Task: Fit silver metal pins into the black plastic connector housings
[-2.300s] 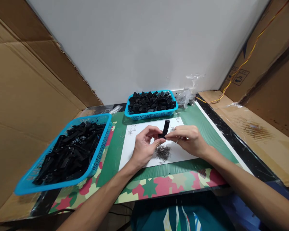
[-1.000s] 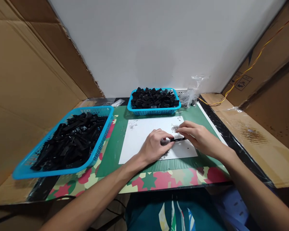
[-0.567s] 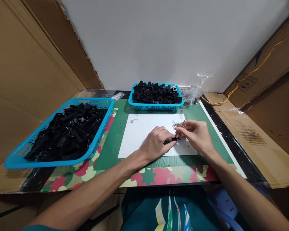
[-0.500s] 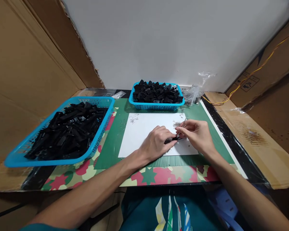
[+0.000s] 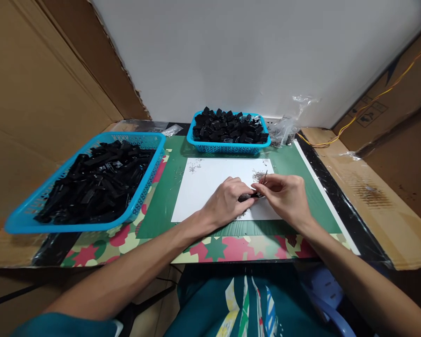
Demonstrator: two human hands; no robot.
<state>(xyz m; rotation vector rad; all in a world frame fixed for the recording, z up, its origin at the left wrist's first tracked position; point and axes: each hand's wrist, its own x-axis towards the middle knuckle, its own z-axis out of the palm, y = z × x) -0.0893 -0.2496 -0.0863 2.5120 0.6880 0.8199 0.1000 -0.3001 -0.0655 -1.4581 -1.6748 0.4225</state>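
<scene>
Over a white paper sheet (image 5: 199, 192), my left hand (image 5: 228, 199) pinches a small black plastic piece (image 5: 245, 198), mostly covered by the fingers. My right hand (image 5: 287, 194) is closed around a thin metal tool (image 5: 265, 177), whose slim end sticks up above the fingers. Its kind is hard to make out. The fingertips of both hands meet at the right end of the black piece. Just behind them lies a pile of tiny metal parts (image 5: 258, 175). More tiny parts (image 5: 242, 216) are partly hidden beside my left hand.
A large blue basket (image 5: 140, 206) of long black plastic parts stands at left. Behind the paper sits a smaller blue basket (image 5: 228, 149) with short black pieces. Plastic bags (image 5: 284, 131) lie beside it. Several tiny wire-like parts (image 5: 193, 167) rest on the paper's far left corner.
My right hand has tilted slightly, and the thin tool now points more upright. Both hands stay together at the black piece. The whole view has shifted a little.
</scene>
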